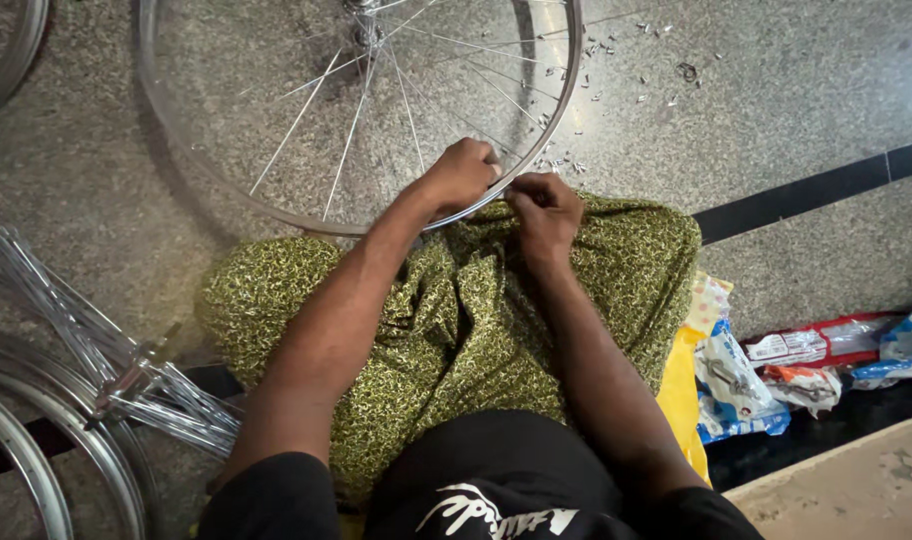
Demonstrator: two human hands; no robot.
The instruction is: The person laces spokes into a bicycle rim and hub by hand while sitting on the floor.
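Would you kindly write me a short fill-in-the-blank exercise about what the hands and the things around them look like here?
1. Both the left hand and the right hand rest at the rim of a spoked bicycle ____.
2. The person's lap is covered by a patterned ____ cloth.
3. A bundle of loose metal spokes lies on the floor to the person's ____.
4. Small metal bits lie scattered on the speckled stone ____.

Missing words: wheel; green; left; floor
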